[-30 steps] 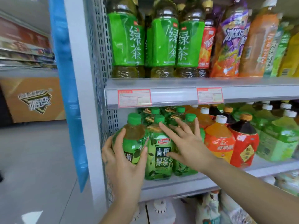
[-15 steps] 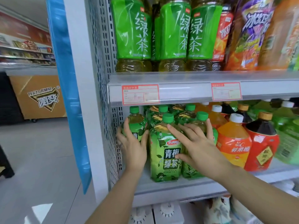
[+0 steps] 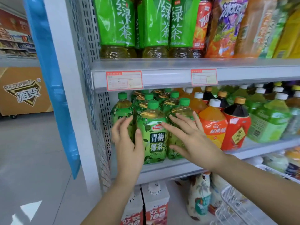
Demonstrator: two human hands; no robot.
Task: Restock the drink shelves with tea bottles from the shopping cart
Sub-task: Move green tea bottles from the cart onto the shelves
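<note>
I've got both hands up at the middle shelf [image 3: 170, 169], at its far left end by the perforated side panel [image 3: 103, 135]. The left hand [image 3: 128, 143] is flat with fingers straight, in front of the leftmost green tea bottle [image 3: 122, 109], thumb along the left edge of the front green tea bottle [image 3: 153, 137]. The right hand [image 3: 190, 137] has fingers spread and grips nothing. It covers the third green tea bottle [image 3: 181, 111], with its index tip on the front one's label. I can't tell contact from hover. All three bottles stand upright. The orange drink bottle [image 3: 212, 122] is just beside them on the right, and the wire cart [image 3: 235, 207] is at lower right.
</note>
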